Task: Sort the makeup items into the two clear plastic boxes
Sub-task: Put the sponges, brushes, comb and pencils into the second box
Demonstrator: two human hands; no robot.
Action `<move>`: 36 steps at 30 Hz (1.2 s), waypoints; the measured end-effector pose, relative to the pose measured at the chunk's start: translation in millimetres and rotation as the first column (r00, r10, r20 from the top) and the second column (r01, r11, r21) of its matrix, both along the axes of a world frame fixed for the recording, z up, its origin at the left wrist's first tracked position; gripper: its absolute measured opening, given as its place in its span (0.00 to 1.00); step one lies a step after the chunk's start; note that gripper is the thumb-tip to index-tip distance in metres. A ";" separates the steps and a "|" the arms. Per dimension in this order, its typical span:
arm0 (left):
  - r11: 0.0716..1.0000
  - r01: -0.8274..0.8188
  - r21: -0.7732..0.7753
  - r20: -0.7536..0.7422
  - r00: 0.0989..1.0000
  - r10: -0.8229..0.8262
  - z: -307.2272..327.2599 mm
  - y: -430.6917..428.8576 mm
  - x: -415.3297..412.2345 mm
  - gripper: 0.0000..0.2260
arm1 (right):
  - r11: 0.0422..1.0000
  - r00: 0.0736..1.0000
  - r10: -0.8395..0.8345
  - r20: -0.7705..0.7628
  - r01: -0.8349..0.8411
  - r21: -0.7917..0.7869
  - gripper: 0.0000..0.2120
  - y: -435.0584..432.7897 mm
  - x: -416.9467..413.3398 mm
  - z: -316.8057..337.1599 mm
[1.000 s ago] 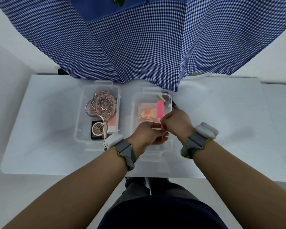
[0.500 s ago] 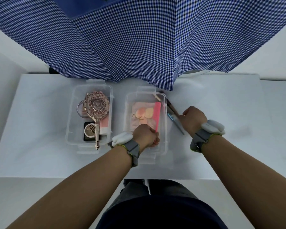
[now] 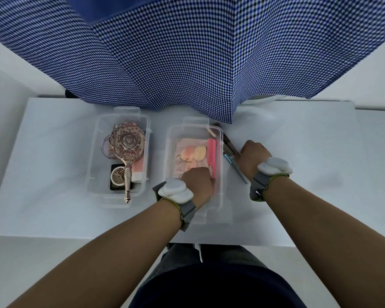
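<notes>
I am seeing the left clear plastic box (image 3: 93, 152) holding an ornate rose-gold hand mirror (image 3: 127, 150), its long axis running front to back with the handle pointing toward me. In the right clear plastic box (image 3: 170, 152), a pink plastic comb (image 3: 211, 153) is lying along the right wall, lengthwise front to back. My left hand (image 3: 198, 184) is closing around the comb's near end inside that box. My right hand (image 3: 252, 157) is curling over a slim blue-handled makeup brush (image 3: 233, 162) on the white table (image 3: 309, 152), just beside the box; whether it is gripping I cannot tell.
</notes>
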State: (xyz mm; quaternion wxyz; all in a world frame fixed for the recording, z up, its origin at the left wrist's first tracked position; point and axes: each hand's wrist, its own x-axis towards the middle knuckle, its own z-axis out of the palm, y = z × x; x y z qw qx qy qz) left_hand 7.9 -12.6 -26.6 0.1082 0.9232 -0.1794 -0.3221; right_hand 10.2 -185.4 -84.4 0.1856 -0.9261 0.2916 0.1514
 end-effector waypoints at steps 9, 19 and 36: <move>0.992 -0.021 -0.127 0.245 0.968 0.051 -7.9 13.4 1.7 0.13 | 0.998 0.993 0.050 -0.105 -0.047 0.033 0.13 -0.8 0.4 16.5; 0.955 -0.191 -0.228 0.181 0.955 0.234 5.9 18.9 1.9 0.10 | 0.997 0.964 -0.054 -0.260 0.067 0.040 0.13 5.9 -21.2 56.4; 0.593 -0.627 -0.505 -0.422 0.779 0.464 32.2 8.0 -1.3 0.14 | 0.719 0.969 -0.218 -0.117 0.240 0.652 0.11 66.3 -35.4 114.3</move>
